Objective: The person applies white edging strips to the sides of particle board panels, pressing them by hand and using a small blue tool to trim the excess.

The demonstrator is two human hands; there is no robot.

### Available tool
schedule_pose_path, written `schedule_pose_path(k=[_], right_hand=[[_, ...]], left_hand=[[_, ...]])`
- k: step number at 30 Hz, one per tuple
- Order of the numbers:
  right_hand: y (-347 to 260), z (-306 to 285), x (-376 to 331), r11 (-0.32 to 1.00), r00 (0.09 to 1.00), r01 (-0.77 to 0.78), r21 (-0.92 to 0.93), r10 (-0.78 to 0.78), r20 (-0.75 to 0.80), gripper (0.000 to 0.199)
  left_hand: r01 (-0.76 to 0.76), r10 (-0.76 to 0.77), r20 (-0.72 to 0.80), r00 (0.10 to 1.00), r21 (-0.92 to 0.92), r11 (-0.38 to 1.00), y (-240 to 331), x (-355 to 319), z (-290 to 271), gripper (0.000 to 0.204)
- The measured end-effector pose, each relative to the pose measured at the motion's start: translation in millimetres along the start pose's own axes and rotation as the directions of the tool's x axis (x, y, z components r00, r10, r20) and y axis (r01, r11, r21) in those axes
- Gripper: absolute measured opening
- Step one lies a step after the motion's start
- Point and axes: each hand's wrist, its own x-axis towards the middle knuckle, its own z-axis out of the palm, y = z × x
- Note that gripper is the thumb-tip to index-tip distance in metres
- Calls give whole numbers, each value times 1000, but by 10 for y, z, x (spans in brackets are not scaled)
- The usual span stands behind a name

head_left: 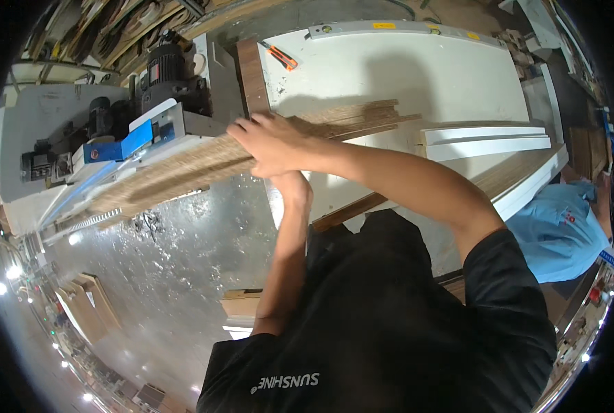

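Observation:
Long wood-grain boards (190,165) run slantwise from the machine on the left to the near-left corner of the white table. My right hand (269,142) is closed over them from above, its fingers bent across the upper edge. Just below it, my left hand (292,186) comes up against the near side of the boards; its fingers are hidden by the right hand and wrist. More wood-grain strips (362,117) extend on the right side of my hands over the white table (458,76). Whether they are the same boards cannot be told.
A grey machine with a black motor (163,65) and blue guard (138,140) stands left. An orange utility knife (281,58) and a spirit level (403,28) lie on the table. White-edged boards (489,142) rest at right, near a person in a blue shirt (562,230).

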Motion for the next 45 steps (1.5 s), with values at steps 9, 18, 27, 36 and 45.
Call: schedule_pose_path(k=[9, 18, 27, 36, 45], right_hand=[[757, 785, -255, 999, 916, -5, -50, 25, 401, 78], [1054, 808, -341, 990, 922, 27, -140, 29, 387, 70], [1176, 936, -820, 992, 875, -16, -121, 73, 480, 83], [1198, 1391, -906, 996, 831, 5, -84, 42, 554, 73], [1338, 1383, -844, 965, 874, -28, -261, 151, 463, 90]], left_hand=[[-420, -316, 536, 783, 830, 368, -981, -530, -832, 85], [-799, -338, 760, 556, 600, 33, -1418, -839, -1463, 77], [-678, 66, 708, 703, 640, 361, 717, -814, -1495, 68], [-396, 240, 319, 917, 804, 444, 682, 41, -1028, 57], [-450, 177, 419, 891, 868, 211, -257, 1132, -567, 56]])
